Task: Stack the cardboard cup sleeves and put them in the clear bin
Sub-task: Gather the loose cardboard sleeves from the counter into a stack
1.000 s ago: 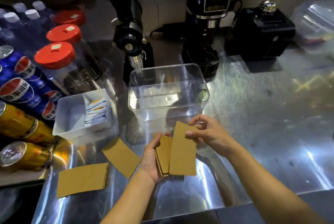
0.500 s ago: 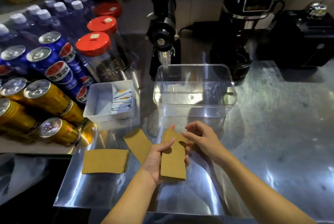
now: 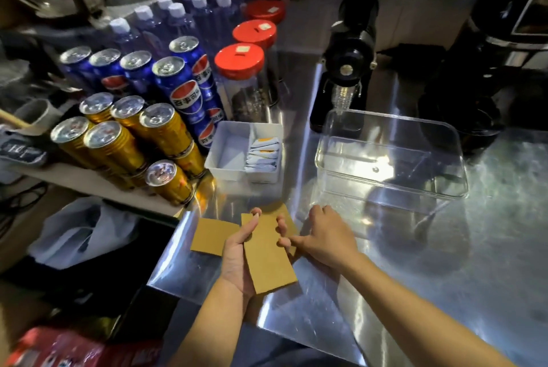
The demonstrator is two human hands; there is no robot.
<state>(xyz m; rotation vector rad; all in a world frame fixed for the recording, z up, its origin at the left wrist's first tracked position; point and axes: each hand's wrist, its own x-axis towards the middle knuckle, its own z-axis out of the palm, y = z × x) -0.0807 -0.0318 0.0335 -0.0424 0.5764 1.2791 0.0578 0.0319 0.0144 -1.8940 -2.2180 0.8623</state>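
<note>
My left hand (image 3: pixel 237 260) is shut on a small stack of brown cardboard cup sleeves (image 3: pixel 271 260), held upright over the steel counter's near left corner. A loose sleeve (image 3: pixel 212 236) lies flat on the counter just left of that hand. Another loose sleeve (image 3: pixel 280 209) lies partly hidden behind the stack. My right hand (image 3: pixel 324 236) is palm down beside the stack, fingers spread, with its fingertips at this hidden sleeve's right edge. The clear bin (image 3: pixel 388 123) stands empty on the counter, behind and to the right of both hands.
A white divided tray (image 3: pixel 225 156) with sachets sits left of the bin. Gold and blue drink cans (image 3: pixel 154 132), water bottles and red-lidded jars (image 3: pixel 240 61) crowd the left side. Black coffee grinders (image 3: pixel 347 70) stand behind the bin. The counter edge (image 3: pixel 166 286) drops off at the near left.
My right hand has let go of the sleeve it held, which now sits on the stack in my left hand. Both hands have moved left to the loose sleeves. The view has swung left.
</note>
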